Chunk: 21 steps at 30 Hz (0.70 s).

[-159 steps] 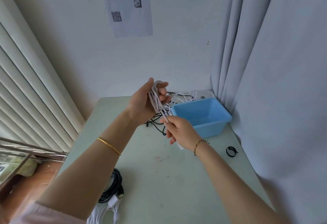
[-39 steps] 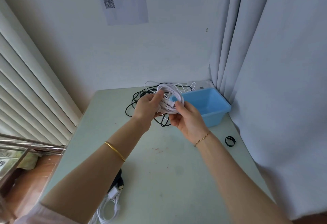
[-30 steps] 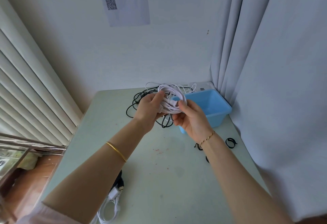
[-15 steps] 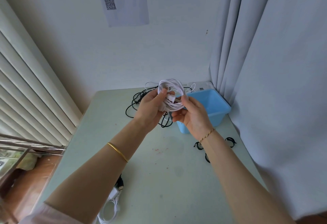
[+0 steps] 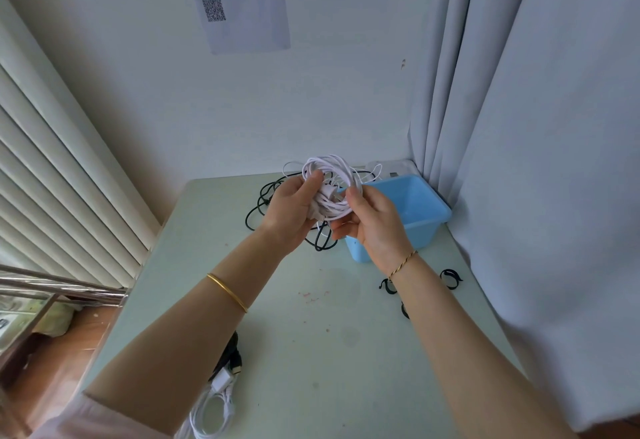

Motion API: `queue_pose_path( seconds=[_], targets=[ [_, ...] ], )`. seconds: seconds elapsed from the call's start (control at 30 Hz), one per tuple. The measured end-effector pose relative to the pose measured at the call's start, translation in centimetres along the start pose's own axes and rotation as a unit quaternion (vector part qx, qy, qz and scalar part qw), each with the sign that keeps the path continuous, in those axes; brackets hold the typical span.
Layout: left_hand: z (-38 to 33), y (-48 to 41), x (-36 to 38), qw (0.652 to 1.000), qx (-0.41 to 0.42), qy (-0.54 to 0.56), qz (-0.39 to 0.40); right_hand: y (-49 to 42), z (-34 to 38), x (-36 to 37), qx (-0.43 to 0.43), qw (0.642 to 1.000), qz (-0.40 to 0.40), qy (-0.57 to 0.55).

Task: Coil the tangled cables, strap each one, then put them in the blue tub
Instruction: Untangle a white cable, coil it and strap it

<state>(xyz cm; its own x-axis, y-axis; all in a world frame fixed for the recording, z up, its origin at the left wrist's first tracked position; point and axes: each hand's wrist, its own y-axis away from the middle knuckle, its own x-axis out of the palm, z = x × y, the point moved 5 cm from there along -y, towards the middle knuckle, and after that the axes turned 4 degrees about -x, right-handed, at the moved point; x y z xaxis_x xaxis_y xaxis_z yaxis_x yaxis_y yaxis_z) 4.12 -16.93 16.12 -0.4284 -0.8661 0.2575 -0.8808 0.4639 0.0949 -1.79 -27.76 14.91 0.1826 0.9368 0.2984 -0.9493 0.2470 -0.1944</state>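
Note:
A coiled white cable [image 5: 333, 175] is held in the air above the far part of the table. My left hand [image 5: 289, 214] grips its left side with thumb up on the loops. My right hand [image 5: 372, 222] pinches the right side of the coil. Just behind and right of my hands stands the blue tub [image 5: 420, 205]. A tangle of black cable [image 5: 266, 201] lies on the table behind my left hand, partly hidden. Black straps [image 5: 450, 278] lie on the table to the right, near my right wrist.
A pale green table [image 5: 311, 334] fills the middle. Coiled black and white cables [image 5: 221, 390] lie at its near left edge under my left arm. Curtains hang on the right, blinds on the left, a wall with a paper sheet behind.
The loose white cable has been wound into a round coil. Both hands now hold it, lifted slightly and turned in the last second. Two more black straps show near my right wrist.

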Motion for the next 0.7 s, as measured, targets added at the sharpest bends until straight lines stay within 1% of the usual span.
queue_pose_path(
  seconds=[0.13,0.23,0.37,0.43,0.5,0.57,0.63,0.7],
  targets=[
    [-0.7,-0.1,-0.2,0.998,0.012,-0.058,-0.013,-0.1,0.3,0.1,-0.001,1.0,0.008,0.003],
    [-1.1,0.1,-0.2,0.994,0.014,-0.107,0.003,-0.2,-0.1,0.4,-0.002,1.0,0.013,0.003],
    [-1.1,0.7,0.0,0.996,0.011,-0.083,0.031,-0.5,-0.3,0.5,-0.001,1.0,0.026,0.009],
    [-0.9,0.8,-0.1,0.995,0.009,-0.092,0.038,-0.6,-0.6,0.4,0.013,0.999,0.034,0.014],
    [-0.7,0.7,-0.3,0.994,-0.014,-0.09,0.055,-0.8,-0.7,0.0,0.026,0.998,0.048,0.024],
    [-0.7,0.7,-0.8,0.992,-0.057,-0.082,0.077,-1.0,-0.6,-0.7,0.035,0.995,0.074,0.061],
    [-1.0,0.5,-1.3,0.986,-0.085,-0.103,0.095,-1.1,-0.1,-1.2,0.045,0.982,0.127,0.13],
    [-1.6,0.6,-1.0,0.976,-0.086,-0.16,0.121,-0.8,0.3,-1.1,0.05,0.949,0.198,0.24]
  ],
)
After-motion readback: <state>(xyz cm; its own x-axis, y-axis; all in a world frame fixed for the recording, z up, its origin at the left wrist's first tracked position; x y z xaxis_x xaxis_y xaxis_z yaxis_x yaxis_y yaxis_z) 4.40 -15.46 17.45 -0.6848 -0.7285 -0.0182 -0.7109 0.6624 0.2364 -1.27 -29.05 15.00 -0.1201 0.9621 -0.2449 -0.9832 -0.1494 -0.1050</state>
